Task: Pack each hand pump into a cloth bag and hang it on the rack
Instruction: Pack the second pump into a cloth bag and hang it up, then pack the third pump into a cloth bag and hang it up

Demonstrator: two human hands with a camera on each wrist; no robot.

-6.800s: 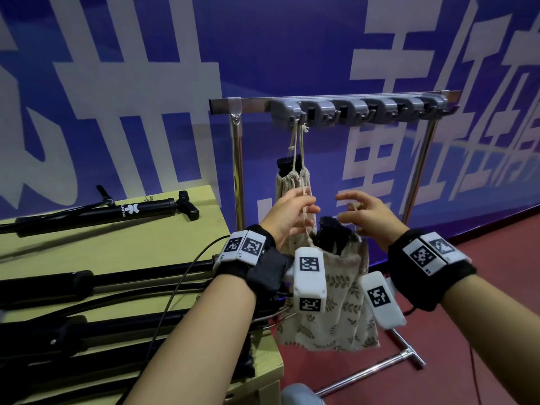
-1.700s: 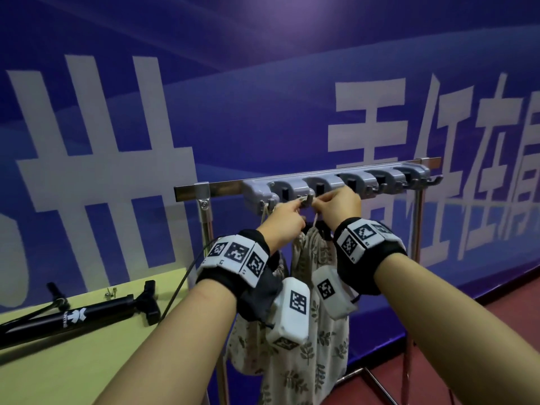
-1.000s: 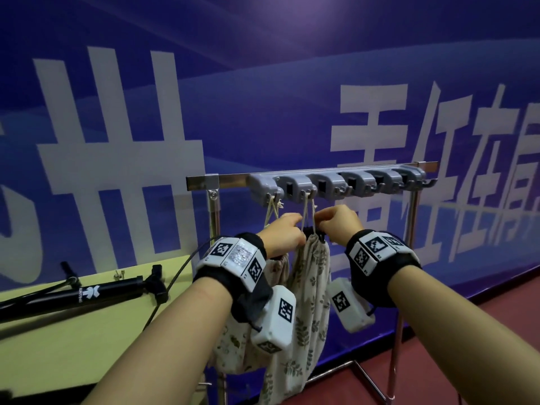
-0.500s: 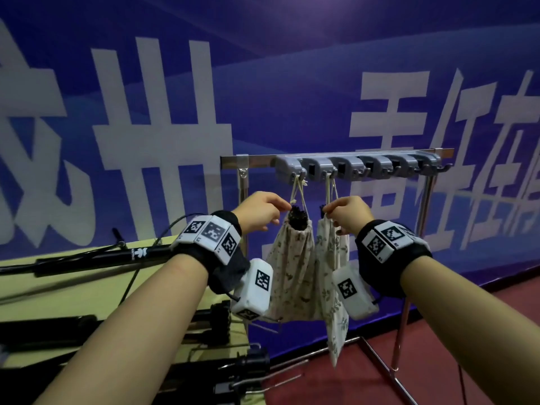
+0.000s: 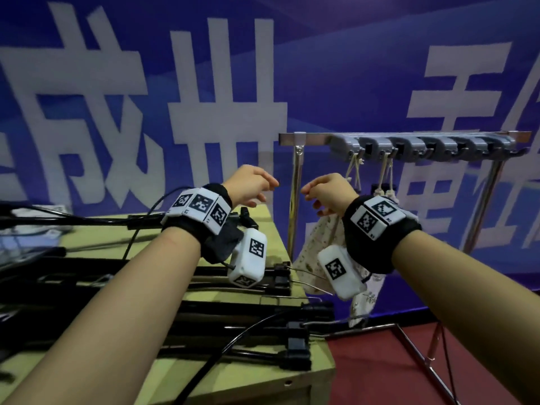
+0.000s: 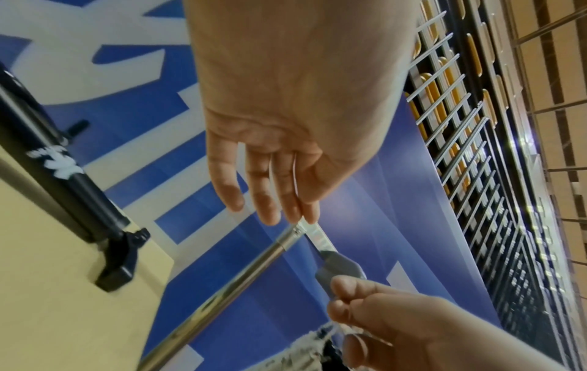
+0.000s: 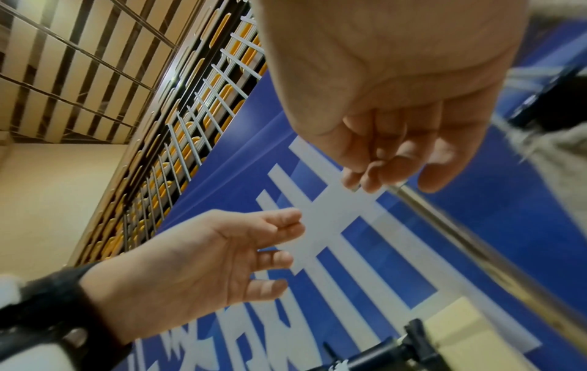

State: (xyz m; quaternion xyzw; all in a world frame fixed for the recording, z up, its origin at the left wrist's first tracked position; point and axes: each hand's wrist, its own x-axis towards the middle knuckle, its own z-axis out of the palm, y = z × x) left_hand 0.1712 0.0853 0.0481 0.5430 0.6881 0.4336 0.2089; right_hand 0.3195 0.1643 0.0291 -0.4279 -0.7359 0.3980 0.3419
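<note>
Left hand (image 5: 253, 185): empty, fingers loosely spread.
Right hand (image 5: 328, 192): empty, loosely curled.
Advice: grasp next hand pump (image 5: 175, 268) mid-barrel.

Even, fairly bright indoor light w/ no hard shadows in the head view; wide-angle lens bends the blue banner (image 5: 204, 83) and its lettering toward the edges. Motion blur softens the left hand (image 5: 251, 185) and right hand (image 5: 330, 191), also the cloth bags (image 5: 321, 247) behind them. Metal rack (image 5: 409, 138) carries soft glare along its bar. Wrist views look upward: ceiling grille (image 6: 476, 150) shows small bright light specks, near skin is out of focus, frame edges smear and stretch.
</note>
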